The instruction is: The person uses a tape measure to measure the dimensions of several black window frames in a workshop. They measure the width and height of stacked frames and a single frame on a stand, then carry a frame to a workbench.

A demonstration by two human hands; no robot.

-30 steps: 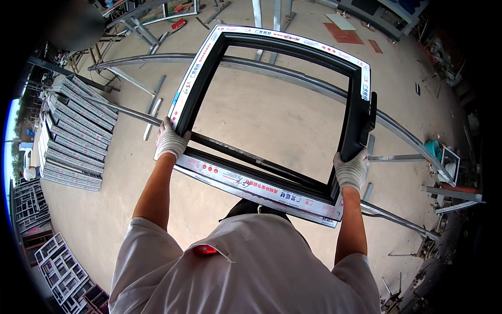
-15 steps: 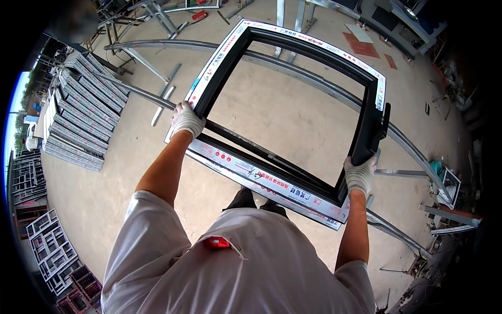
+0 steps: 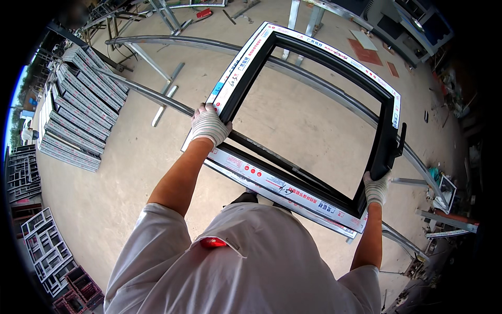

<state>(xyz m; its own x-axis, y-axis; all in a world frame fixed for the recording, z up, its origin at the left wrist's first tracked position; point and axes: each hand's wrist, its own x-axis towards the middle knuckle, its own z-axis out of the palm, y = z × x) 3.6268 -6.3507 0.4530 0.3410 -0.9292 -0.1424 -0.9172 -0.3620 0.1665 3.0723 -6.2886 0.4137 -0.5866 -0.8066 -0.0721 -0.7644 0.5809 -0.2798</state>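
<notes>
A black window frame (image 3: 311,205) with white printed protective film along its sides is held in front of me by both hands. My left hand (image 3: 210,125), in a striped white work glove, is closed round the frame's left side near its lower corner. On the right side, low down, my gloved right hand (image 3: 376,189) grips the frame just below a black handle (image 3: 400,140). The frame's opening is bare, so floor and rails show through it. Fingertips of both hands are partly hidden by the frame.
Beneath and beyond the frame run long grey metal rails (image 3: 157,96) of a stand. Stacked film-wrapped profiles (image 3: 78,112) stand at the left. White lattice panels (image 3: 49,251) lie at lower left. Reddish boards (image 3: 364,52) rest on the floor near a machine (image 3: 402,26) at far right.
Both hands have shifted to the right together with the window frame, slightly downward too. The grip on it looks the same.
</notes>
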